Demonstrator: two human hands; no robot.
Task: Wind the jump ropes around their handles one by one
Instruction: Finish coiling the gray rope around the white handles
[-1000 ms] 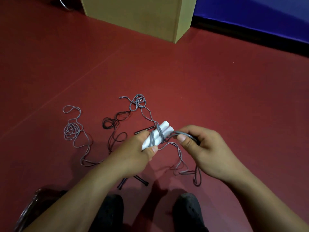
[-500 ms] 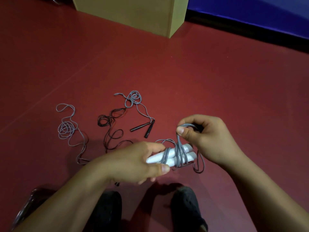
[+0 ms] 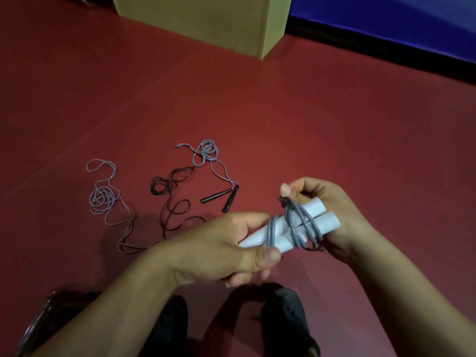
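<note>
I see my left hand (image 3: 219,251) wrapped around the narrow ends of the two white handles (image 3: 296,228), its grip closed on them, thumb across the front. The handles lie side by side, tilted up to the right, above the red floor (image 3: 334,140). The grey rope (image 3: 296,222) is wound around them in several turns. My right hand (image 3: 322,202) sits behind the handles' wide ends; its thumb and fingers pinch the rope's free end just above the handles, so that grip is closed on the rope. The handles and windings hide most of that palm from me.

Left of the white handles, on the floor, lie two black handles (image 3: 221,198), touching at their far ends, with a thin grey cord (image 3: 206,153) looping away beyond them. Further left is a dark cord (image 3: 167,186) in loose coils, and beyond that another pale cord (image 3: 103,199), tangled. Far behind the handles stands a tan box (image 3: 206,19), with a blue wall (image 3: 386,24) to its right. Below the handles I see two black shoes (image 3: 288,318); my forearms cover part of them.
</note>
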